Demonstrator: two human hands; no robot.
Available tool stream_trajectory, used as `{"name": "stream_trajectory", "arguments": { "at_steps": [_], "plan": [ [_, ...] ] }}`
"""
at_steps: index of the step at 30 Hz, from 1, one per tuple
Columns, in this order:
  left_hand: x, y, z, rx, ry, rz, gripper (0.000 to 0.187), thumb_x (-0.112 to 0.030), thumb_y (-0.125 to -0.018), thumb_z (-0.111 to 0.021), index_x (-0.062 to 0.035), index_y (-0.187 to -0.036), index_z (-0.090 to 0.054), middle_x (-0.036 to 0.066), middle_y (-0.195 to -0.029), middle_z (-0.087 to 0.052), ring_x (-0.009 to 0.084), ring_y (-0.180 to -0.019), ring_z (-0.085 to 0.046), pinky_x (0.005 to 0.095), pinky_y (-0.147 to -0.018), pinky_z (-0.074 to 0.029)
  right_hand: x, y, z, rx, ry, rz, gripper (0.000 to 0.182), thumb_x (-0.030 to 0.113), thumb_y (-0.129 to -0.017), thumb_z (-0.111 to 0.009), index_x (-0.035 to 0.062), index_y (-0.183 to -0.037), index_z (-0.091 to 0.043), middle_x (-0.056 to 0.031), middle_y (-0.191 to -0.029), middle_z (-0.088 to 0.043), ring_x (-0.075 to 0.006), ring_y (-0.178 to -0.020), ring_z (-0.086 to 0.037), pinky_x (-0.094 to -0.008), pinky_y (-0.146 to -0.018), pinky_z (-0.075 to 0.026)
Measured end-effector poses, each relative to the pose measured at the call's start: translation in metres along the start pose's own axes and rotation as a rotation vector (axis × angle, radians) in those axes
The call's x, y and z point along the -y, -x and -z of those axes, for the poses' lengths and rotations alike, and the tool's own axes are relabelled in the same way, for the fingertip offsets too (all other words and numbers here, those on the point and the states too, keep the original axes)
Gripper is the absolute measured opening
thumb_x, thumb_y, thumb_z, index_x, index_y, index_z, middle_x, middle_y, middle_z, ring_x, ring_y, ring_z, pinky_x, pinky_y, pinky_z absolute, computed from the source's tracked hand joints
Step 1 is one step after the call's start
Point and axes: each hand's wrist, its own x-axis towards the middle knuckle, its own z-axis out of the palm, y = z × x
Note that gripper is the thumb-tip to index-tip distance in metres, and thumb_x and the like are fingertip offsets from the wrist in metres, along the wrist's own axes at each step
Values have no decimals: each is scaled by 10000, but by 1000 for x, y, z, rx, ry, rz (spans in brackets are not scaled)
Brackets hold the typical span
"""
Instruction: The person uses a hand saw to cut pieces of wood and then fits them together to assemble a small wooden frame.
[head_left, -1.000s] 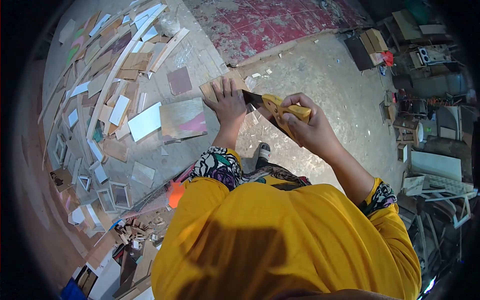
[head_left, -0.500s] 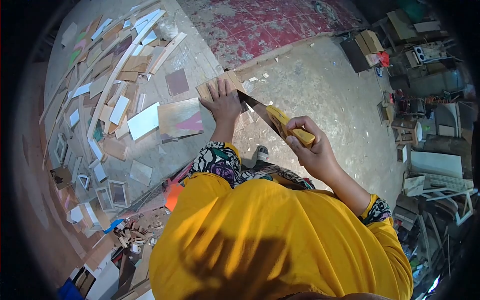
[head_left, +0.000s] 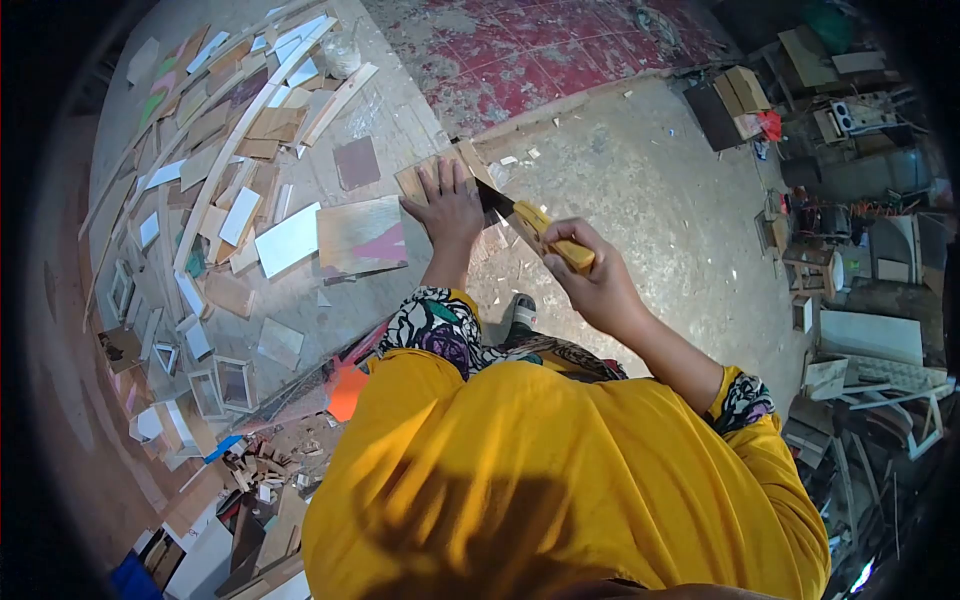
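Note:
A yellow-handled saw is gripped by my right hand, its fingers wrapped round the handle. The dark blade reaches up and left to the right end of a wooden board. My left hand lies flat on that board with its fingers spread, at the edge of the work surface. Below and left of the board is a wooden panel with a pink patch. How deep the blade sits in the wood cannot be made out.
Many wood strips and offcuts cover the left of the surface, beside a white board. A brown square piece lies behind. Scraps dot the concrete floor. Boxes and clutter line the right side.
My right hand and the saw have moved up and left, toward the board, so less blade shows. My left hand has stayed in place on the board.

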Motion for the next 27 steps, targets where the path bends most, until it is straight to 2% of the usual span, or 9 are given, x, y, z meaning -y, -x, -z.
{"name": "stream_trajectory", "arguments": {
  "at_steps": [2,5,9,10,15,18,20,21,27],
  "plan": [
    [2,-2,0,-6,4,-7,559,-408,-919,-328,-200,-1423,-206,-11,-1505,-87,314,-1378,-32,728,-951,-72,-9,2,-5,-62,40,205,174,49,-843,-578,56,-1002,-507,-59,-842,-543,-121,-764,-511,-251,-705,-427],
    [2,1,2,12,17,-11,556,-404,-919,-327,-197,-1422,-209,-16,-1505,-89,314,-1379,-32,731,-951,-66,3,3,-2,-11,-61,2,166,38,-846,-571,56,-998,-506,-40,-831,-524,-96,-754,-483,-238,-689,-417],
    [2,-2,1,15,9,-6,538,-390,-923,-322,-191,-1416,-235,-15,-1505,-100,313,-1381,-28,730,-953,-58,-10,-1,-6,14,-80,55,148,29,-852,-562,57,-986,-507,-29,-829,-512,-77,-759,-472,-228,-679,-407],
    [2,-3,-3,-36,34,7,534,-377,-922,-327,-188,-1413,-240,-11,-1504,-108,318,-1381,-32,729,-951,-59,-24,-3,-8,6,-8,224,132,26,-855,-556,52,-975,-508,-35,-805,-524,-88,-713,-475,-231,-647,-412],
    [1,-4,-4,-87,36,48,528,-342,-915,-338,-183,-1410,-246,4,-1503,-128,337,-1380,-45,725,-946,-61,-80,23,0,275,144,384,153,-20,-804,-564,56,-922,-502,-81,-779,-569,-149,-704,-578,-272,-644,-461],
    [1,-3,-1,-89,29,49,537,-341,-910,-346,-189,-1414,-237,6,-1504,-123,336,-1378,-55,717,-950,-68,-82,33,-6,340,76,307,131,-13,-818,-566,57,-908,-501,-67,-784,-578,-146,-722,-578,-270,-659,-461],
    [0,-3,2,-72,42,60,546,-350,-911,-348,-190,-1418,-227,3,-1505,-117,332,-1379,-53,716,-950,-69,-75,33,-6,109,-43,294,108,0,-838,-567,55,-899,-498,-40,-784,-565,-131,-721,-560,-261,-666,-449],
    [0,-3,3,-53,56,69,554,-359,-911,-350,-191,-1422,-217,1,-1507,-111,328,-1379,-51,715,-951,-70,-62,35,0,112,-244,86,80,17,-860,-557,54,-902,-501,-19,-813,-538,-102,-751,-522,-236,-686,-419],
    [-2,-4,4,-23,22,87,577,-398,-912,-342,-205,-1433,-188,-6,-1511,-89,321,-1380,-44,702,-967,-66,-22,48,21,107,-195,9,83,22,-866,-554,62,-921,-506,5,-858,-497,-69,-798,-447,-205,-722,-367]
  ]
}}
